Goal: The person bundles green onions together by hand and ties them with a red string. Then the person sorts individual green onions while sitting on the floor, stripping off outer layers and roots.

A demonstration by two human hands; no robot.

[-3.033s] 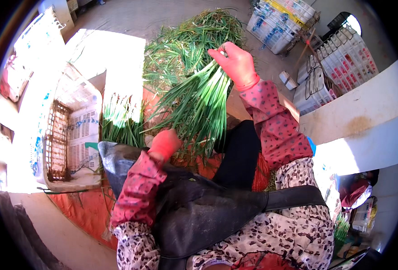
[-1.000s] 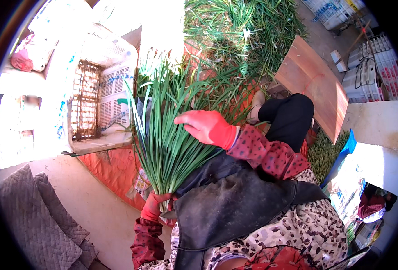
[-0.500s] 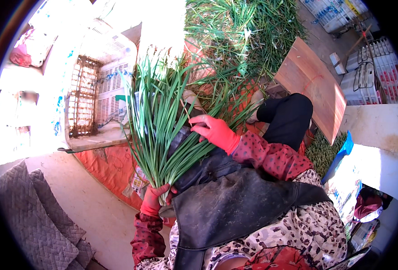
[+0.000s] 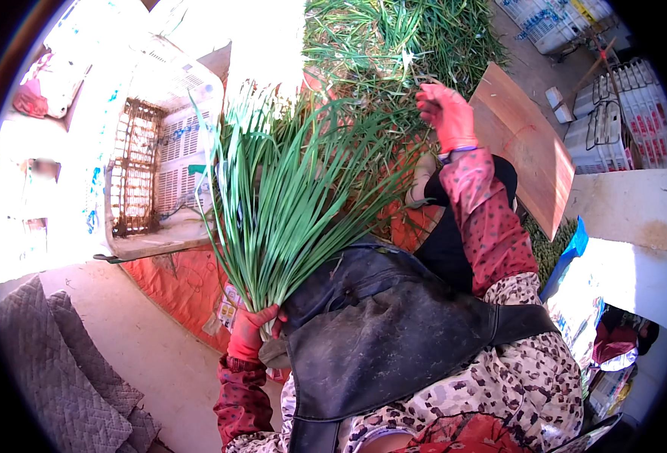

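My left hand (image 4: 252,330), in a red glove, grips a bunch of garlic chives (image 4: 284,219) by its pale stem ends, beside my lap. The long green leaves fan upward and to the right, their far tips washed out by bright light. My right hand (image 4: 448,117), gloved in red too, is raised off the bunch at the near edge of a heap of loose chives (image 4: 409,53). Its fingers are loosely bent and apart, and I make out nothing held between them. A dark apron (image 4: 394,340) covers my lap.
To the left stands a white plastic crate (image 4: 186,162) on an orange-red sheet (image 4: 175,291). Grey quilted cloth (image 4: 54,370) lies at lower left. A wooden board (image 4: 526,147) leans right of the heap; stacked white crates (image 4: 609,136) stand beyond it. A plastic bag (image 4: 571,302) is at my right.
My right hand has left the bunch and swung up and right to the heap; the thin brownish blade at its fingers no longer shows. My left hand keeps its hold.
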